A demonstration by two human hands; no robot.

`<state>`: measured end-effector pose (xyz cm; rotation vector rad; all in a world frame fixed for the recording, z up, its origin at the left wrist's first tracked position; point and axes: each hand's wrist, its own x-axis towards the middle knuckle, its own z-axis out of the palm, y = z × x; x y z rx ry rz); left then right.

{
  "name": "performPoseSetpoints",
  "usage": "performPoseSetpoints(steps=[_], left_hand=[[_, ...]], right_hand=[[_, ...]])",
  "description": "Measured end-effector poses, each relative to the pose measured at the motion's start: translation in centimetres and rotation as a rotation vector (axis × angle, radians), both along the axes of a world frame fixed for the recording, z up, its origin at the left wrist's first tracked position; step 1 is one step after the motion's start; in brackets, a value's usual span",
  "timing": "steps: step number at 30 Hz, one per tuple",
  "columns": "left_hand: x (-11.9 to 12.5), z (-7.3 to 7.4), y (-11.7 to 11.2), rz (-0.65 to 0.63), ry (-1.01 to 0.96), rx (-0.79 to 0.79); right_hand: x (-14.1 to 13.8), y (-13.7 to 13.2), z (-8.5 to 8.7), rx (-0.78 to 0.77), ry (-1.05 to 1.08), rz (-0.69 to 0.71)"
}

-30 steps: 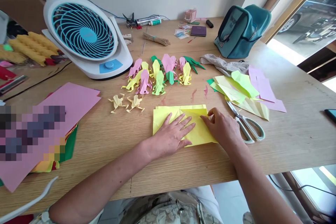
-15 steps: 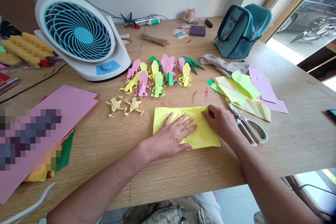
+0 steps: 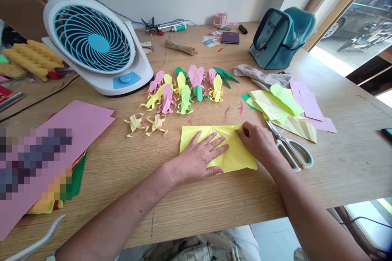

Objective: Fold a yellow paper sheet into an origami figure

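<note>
A creased yellow sheet of paper [image 3: 237, 157] lies on the wooden table in front of me. My left hand [image 3: 200, 157] rests flat on its left half, fingers spread. At the paper's upper right edge, my right hand [image 3: 255, 140] has its fingers curled, pinching or pressing the sheet there; the fingertips are partly hidden. Scissors [image 3: 290, 149] with pale handles lie just right of my right hand. Beyond the sheet stand several folded paper frogs [image 3: 184, 100] in pink, yellow and green. Two small cream paper frogs [image 3: 157, 123] sit left of them.
A white and blue fan [image 3: 98, 45] stands at the back left. Stacked coloured paper [image 3: 82, 118] lies at the left edge. Loose paper pieces [image 3: 275, 104] and a grey cloth [image 3: 260, 74] are at the right, with a teal bag [image 3: 275, 43] behind.
Both hands stay in nearly the same places on the yellow paper. The sheet's upper left edge and lower right part have shifted slightly.
</note>
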<state>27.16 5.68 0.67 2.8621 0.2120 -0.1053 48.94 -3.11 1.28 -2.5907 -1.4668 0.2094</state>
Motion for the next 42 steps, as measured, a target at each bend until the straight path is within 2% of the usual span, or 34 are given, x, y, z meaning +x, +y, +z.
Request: performPoseSetpoints(steps=[17,22,25,27,29,32,34,37,42], left_hand=[[0.1,0.1,0.3,0.017,0.049,-0.060],[0.1,-0.2,0.3,0.021,0.060,-0.063],[0.2,-0.2,0.3,0.027,0.055,-0.070],[0.2,-0.2,0.3,0.021,0.057,-0.075],[0.3,0.0,0.2,0.014,0.062,-0.073],[0.2,0.2,0.0,0.025,0.068,-0.050],[0.2,0.1,-0.1,0.023,0.074,-0.027],[0.0,-0.2,-0.2,-0.008,0.071,0.012],[-0.1,-0.8,0.0,-0.010,0.028,-0.012]], right_hand=[[0.3,0.2,-0.5,0.024,0.031,-0.033],[1.2,-0.1,-0.6,0.148,0.157,-0.069],[1.1,-1.6,0.2,0.319,0.232,-0.070],[-0.3,-2.9,1.1,0.497,0.152,-0.039],[-2.9,-4.1,1.7,0.604,0.057,0.047],[-8.1,-4.6,1.4,0.592,0.202,0.292],[-10.9,-4.1,0.4,0.508,0.207,0.378],[-12.8,-3.1,-1.5,0.419,0.158,0.341],[-12.5,-2.7,-2.8,0.327,0.081,0.239]])
